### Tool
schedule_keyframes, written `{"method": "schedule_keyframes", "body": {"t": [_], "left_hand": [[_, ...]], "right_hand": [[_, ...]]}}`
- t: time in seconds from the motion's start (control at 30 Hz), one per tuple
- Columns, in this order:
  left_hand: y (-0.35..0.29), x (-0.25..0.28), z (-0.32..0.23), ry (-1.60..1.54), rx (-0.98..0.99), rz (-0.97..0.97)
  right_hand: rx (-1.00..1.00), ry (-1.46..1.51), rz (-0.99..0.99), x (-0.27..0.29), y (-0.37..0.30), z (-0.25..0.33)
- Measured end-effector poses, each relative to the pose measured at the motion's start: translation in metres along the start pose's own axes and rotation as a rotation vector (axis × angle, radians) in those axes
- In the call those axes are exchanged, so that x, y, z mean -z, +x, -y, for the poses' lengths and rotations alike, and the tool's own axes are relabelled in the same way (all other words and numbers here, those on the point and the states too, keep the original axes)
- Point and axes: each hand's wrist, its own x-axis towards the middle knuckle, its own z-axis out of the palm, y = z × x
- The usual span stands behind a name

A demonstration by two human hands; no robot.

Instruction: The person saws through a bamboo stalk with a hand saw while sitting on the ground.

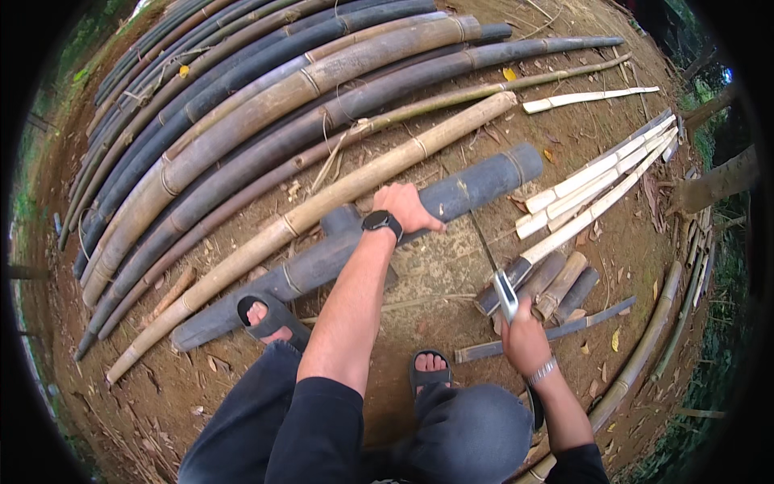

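A thick dark bamboo pole (339,256) lies slantwise in front of me, resting across a short dark bamboo piece (342,218). On top of it presses my left hand (403,208), its fingers curled over the far side and its thumb stretched along the pole. My right hand (526,339) is wrapped round the grey and white handle of a hand saw (506,295). The saw's thin blade points up and away, its tip end meeting the pole's near side, to the right of my left hand. Whether it has cut in, I cannot tell.
Many long bamboo poles (242,129) lie side by side beyond, with a tan pole (355,184) nearest. Pale split strips (597,173) lie at the right, above short bamboo lengths (559,286). My sandaled feet (430,367) stand close to the dark pole.
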Motion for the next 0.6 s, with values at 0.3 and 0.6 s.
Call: {"method": "schedule_keyframes", "body": {"t": [0.3, 0.6], "left_hand": [[0.008, -0.003, -0.005, -0.031, -0.017, 0.022], [0.021, 0.006, 0.011, -0.078, 0.063, 0.061]], "right_hand": [[0.021, 0.001, -0.080, -0.016, 0.026, 0.003], [-0.091, -0.023, -0.001, 0.005, 0.008, 0.021]]}}
